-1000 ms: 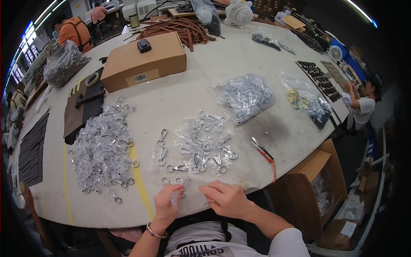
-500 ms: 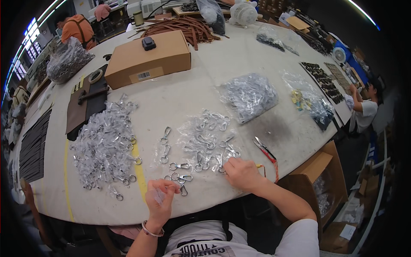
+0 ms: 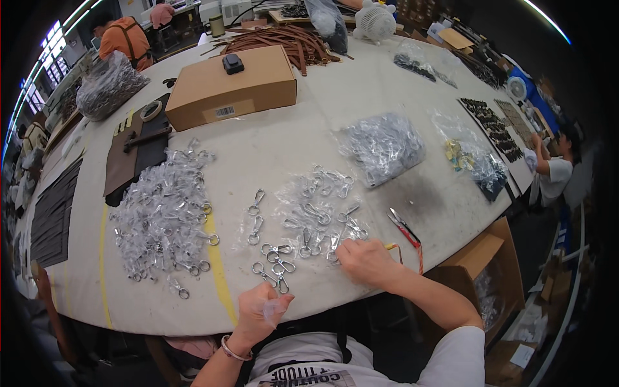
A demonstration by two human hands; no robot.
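Observation:
My left hand (image 3: 259,312) is closed around a small crumpled clear plastic bag (image 3: 271,311) at the table's near edge. Bare silver snap hooks (image 3: 281,264) with rings lie just beyond it. My right hand (image 3: 366,263) is further right, its fingertips pinched at the ring of a snap hook (image 3: 333,253), partly hidden by the fingers. Beyond that hand, more snap hooks and clear bags (image 3: 317,209) form a loose group. To the left lies a large heap of bagged snap hooks (image 3: 164,222).
Red-handled scissors (image 3: 405,227) lie right of my right hand. A full clear bag (image 3: 387,148) sits farther back. A cardboard box (image 3: 232,87) stands at back left, before brown straps (image 3: 284,48). An open carton (image 3: 477,258) is beside the table; a person works at right.
My left hand has moved slightly right and nearer to me, with the plastic bag in it. My right hand stays at the loose snap hooks. The whole view has shifted slightly.

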